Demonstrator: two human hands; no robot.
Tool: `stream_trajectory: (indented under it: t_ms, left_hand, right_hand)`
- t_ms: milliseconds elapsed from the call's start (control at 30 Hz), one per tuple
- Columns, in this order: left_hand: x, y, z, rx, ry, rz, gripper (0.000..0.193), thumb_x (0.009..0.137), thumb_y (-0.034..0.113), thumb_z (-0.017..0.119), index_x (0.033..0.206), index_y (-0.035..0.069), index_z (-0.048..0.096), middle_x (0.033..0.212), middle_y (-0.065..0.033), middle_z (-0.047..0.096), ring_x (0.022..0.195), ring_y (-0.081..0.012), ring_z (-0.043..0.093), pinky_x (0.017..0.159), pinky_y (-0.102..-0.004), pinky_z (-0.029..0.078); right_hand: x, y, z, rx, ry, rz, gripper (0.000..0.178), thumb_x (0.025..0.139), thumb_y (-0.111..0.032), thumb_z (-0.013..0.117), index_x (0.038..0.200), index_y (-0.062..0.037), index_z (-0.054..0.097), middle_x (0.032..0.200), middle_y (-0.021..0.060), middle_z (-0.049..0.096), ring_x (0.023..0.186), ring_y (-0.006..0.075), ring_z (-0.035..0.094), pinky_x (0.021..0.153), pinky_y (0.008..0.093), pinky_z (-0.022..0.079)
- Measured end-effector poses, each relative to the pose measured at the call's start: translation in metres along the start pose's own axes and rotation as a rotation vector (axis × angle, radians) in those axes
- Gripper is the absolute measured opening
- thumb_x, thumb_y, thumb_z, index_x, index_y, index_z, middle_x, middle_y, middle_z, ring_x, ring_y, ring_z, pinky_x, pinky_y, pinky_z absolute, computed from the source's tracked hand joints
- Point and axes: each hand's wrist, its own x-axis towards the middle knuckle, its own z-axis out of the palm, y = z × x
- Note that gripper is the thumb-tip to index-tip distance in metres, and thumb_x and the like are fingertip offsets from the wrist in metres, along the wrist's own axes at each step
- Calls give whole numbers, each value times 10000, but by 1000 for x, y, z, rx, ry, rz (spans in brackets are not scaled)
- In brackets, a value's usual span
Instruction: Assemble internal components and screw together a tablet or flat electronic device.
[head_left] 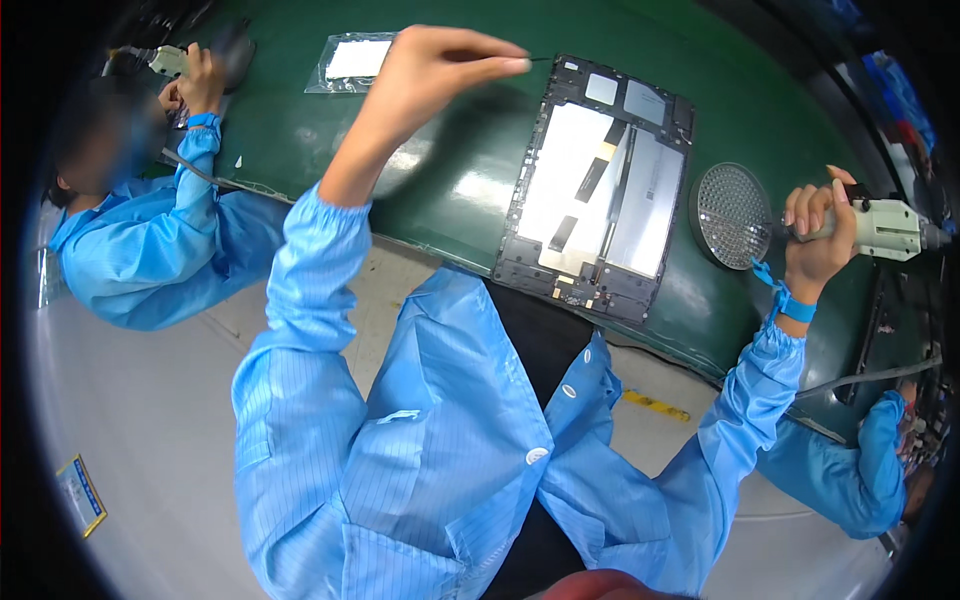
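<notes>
An opened tablet point(590, 190) lies on the green bench in front of me, showing a black frame, silver battery panels and dark flex cables. My left hand point(430, 80) is off its far left corner, thumb and fingertips pinched together. A thin dark strip point(541, 59) sticks out from that pinch toward the corner; its kind is too small to tell. On the right, my right hand point(825, 225) is wrapped around a cream electric screwdriver point(885, 230), held sideways beyond the tablet. Beside this hand stands a round metal dish point(722, 205) with a grid of small holes.
A clear bag with a white panel point(357, 60) lies on the far left of the bench point(440, 215). To the left, a person in blue point(150, 240) holds another screwdriver point(165, 60). Another blue sleeve point(850, 480) shows at lower right, near a grey cable point(870, 375).
</notes>
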Motion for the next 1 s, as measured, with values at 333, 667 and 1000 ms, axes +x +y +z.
stream_trajectory:
  t_ms: [333,667,1000]
  left_hand:
    - [66,-51,45,-148,-201,-170,326,855,301,807,1041,34,797,891,-90,739,725,-137,592,708,-248,508]
    - [59,-10,37,-423,-222,-361,198,912,126,748,1049,-15,772,892,-54,740,759,-120,636,710,-240,507]
    - [56,-43,46,-232,-238,-152,272,936,204,725,1066,-32,758,878,-76,734,786,-125,643,718,-263,520]
  right_hand:
    - [-2,-1,7,-5,10,4,281,956,-139,532,1122,85,562,552,-1,347,437,112,380,466,298,375]
    - [-1,-3,8,-1,-19,2,294,961,-150,519,1130,84,573,558,-2,347,450,109,376,477,304,374]
    - [-4,-7,10,-49,16,30,275,981,-185,463,1119,33,559,543,-14,310,449,106,331,488,301,349]
